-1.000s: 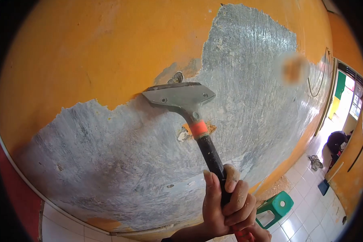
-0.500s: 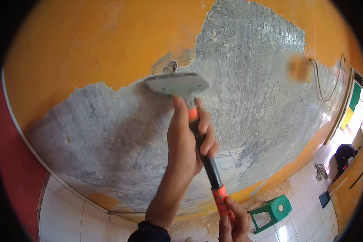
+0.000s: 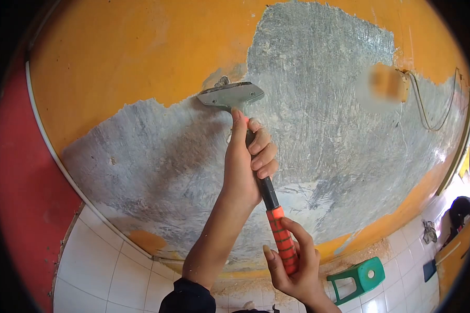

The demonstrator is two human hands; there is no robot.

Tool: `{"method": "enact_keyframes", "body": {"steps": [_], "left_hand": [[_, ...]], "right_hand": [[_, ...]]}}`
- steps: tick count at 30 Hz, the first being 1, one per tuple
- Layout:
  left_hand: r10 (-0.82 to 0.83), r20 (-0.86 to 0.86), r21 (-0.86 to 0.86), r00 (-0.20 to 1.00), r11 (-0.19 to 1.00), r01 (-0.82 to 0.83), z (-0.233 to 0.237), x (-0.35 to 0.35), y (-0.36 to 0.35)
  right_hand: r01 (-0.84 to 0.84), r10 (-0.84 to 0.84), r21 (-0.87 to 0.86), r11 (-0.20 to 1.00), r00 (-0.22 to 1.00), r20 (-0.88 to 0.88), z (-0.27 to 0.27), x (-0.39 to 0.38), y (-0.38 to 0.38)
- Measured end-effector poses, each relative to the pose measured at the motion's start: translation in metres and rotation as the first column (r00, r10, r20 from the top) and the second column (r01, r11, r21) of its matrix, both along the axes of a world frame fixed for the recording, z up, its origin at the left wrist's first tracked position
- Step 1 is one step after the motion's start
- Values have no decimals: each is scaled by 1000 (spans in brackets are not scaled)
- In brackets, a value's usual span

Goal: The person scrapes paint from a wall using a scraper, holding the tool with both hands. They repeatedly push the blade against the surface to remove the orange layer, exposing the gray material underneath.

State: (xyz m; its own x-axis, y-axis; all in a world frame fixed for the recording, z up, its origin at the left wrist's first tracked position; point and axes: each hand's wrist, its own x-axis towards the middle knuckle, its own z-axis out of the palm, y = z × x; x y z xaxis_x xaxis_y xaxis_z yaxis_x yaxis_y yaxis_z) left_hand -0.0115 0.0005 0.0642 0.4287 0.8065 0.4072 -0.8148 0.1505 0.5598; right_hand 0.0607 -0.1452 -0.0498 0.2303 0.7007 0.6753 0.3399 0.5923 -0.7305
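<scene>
A long-handled scraper [image 3: 270, 194] slants up across the wall, its wide grey metal head [image 3: 231, 95] against the wall at the lower edge of the orange paint. My left hand [image 3: 248, 156] is closed around the black shaft just below the head, thumb pointing up along it. Lower down, my right hand [image 3: 297, 263] holds the orange-red grip [image 3: 281, 229] loosely, thumb and index finger on either side of it. The grip's end rests toward the palm. Below the ragged orange edge, bare grey wall [image 3: 318, 130] shows, and a small dark hole [image 3: 222, 81] sits just above the head.
A green plastic stool [image 3: 369, 274] stands on the white tiled floor [image 3: 91, 261] at lower right, near crumbs of debris [image 3: 344, 263]. A cable [image 3: 420, 112] hangs on the wall at right. A red surface [image 3: 21, 198] borders the left side.
The scraper and both hands sit slightly higher in view. My right hand's fingers have spread somewhat on the grip. The view has shifted a little, moving the stool right.
</scene>
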Motion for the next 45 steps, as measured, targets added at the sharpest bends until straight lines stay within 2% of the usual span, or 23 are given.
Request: {"method": "enact_keyframes", "body": {"steps": [2,6,8,11,15,18,21,23,24,27,29,30,32,34,35,40,42,43,45], "left_hand": [[-30,10,-18,999,999,30,-1,0,-2],[-101,-18,46,995,994,102,-13,0,-6],[-146,51,96,988,985,141,-17,3,-9],[-56,28,71,998,996,54,-15,2,-16],[41,8,47,999,998,-42,-7,2,-21],[99,-16,38,995,994,-99,5,3,-27],[73,-4,28,997,997,-72,0,0,-28],[95,-2,50,995,994,-95,6,0,-25],[100,-10,34,995,994,-100,3,-2,-29],[34,-32,-5,999,999,-35,-1,1,-29],[57,-15,46,998,997,-56,8,2,-24],[84,-1,82,996,993,-83,12,2,-22],[66,15,65,998,996,-67,15,1,-25],[41,11,44,999,998,-42,8,2,-27],[29,0,63,1000,998,-29,1,0,-26],[35,53,90,998,995,-40,21,2,-23],[49,35,73,998,996,-52,16,2,-26],[-16,28,45,999,999,15,9,1,-24],[14,33,86,999,996,-17,16,2,-17]], "right_hand": [[-48,46,17,999,994,101,1,4,1],[-32,37,-71,997,997,67,10,5,-7],[-48,51,-61,997,998,38,13,5,-8],[-83,83,-46,995,997,-5,15,4,-10],[-128,130,-63,990,991,26,17,9,-14],[-201,197,-115,973,979,-48,28,9,-19],[-240,233,-61,969,967,-104,22,4,-22],[-237,231,-114,965,971,-60,35,5,-20],[-329,307,-156,931,940,-149,44,8,-29],[-307,288,-139,941,947,-144,30,4,-25],[-232,232,-76,970,973,-9,26,5,-18],[-233,232,-81,969,973,-16,31,4,-20],[-343,333,-87,935,937,-108,47,3,-24],[-332,325,-58,942,940,-106,40,3,-28],[-310,303,-96,946,950,-77,36,4,-29],[-283,280,-113,952,959,-43,58,6,-28],[-281,280,-79,956,960,-27,49,6,-28],[-278,278,-100,955,961,-14,43,5,-28],[-227,231,-81,971,972,41,44,6,-19]]}}
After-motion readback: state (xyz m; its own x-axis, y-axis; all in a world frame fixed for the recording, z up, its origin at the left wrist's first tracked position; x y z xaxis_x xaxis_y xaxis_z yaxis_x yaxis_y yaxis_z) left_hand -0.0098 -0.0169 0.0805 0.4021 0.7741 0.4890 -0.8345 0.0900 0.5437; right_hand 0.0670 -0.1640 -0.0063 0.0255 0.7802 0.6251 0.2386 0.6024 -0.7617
